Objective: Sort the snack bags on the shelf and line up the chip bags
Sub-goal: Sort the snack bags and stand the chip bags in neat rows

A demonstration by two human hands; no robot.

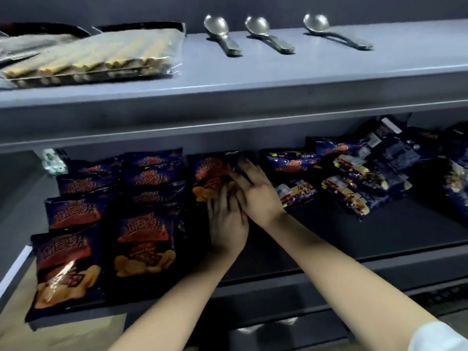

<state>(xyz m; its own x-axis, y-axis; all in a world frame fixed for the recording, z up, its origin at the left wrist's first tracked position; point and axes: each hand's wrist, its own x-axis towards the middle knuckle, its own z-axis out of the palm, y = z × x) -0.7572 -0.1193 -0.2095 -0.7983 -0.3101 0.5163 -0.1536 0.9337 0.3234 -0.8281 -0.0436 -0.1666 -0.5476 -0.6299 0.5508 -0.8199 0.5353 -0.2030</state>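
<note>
Dark blue chip bags with red labels lie in two overlapping columns on the left of the lower shelf (354, 249), the first column (73, 211) beside the second (149, 198). A third chip bag (211, 168) lies alone to their right, near the back. My left hand (225, 221) touches its lower edge with fingers stretched upward. My right hand (255, 193) rests across the bag's right side with straight, spread fingers, partly over my left fingers. A jumbled pile of other blue snack bags (354, 178) sits further right.
The upper shelf (253, 79) overhangs the back of the lower one and carries three metal spoons (222, 36) and clear packs of yellowish sticks (101, 54). A small green-and-white packet (52, 162) sits at the back left. Bare dark shelf surface lies in front of the pile.
</note>
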